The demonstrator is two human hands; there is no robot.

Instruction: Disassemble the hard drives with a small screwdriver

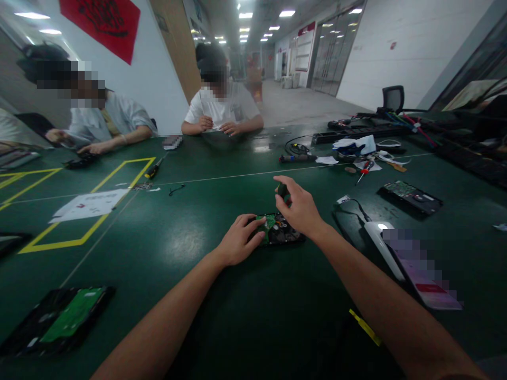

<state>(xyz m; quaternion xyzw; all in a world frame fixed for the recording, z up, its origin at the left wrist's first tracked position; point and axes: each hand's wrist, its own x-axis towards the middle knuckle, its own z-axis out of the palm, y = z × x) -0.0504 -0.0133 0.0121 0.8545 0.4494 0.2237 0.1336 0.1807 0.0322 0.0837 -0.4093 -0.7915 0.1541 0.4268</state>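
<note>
A black hard drive (pixel 283 235) with a green circuit board on it lies on the green table (pixel 222 327) in front of me. My left hand (pixel 237 240) rests on the drive's left side, fingers pressing the green board. My right hand (pixel 299 206) is above the drive, fingers closed round the dark handle of a small screwdriver (pixel 282 192) that stands upright over it.
Another hard drive (pixel 59 319) with a green board lies near left, a third one (pixel 410 196) at right. A phone (pixel 425 277), a white device (pixel 376 237), loose tools, cables and paper lie about. Two people sit across the table.
</note>
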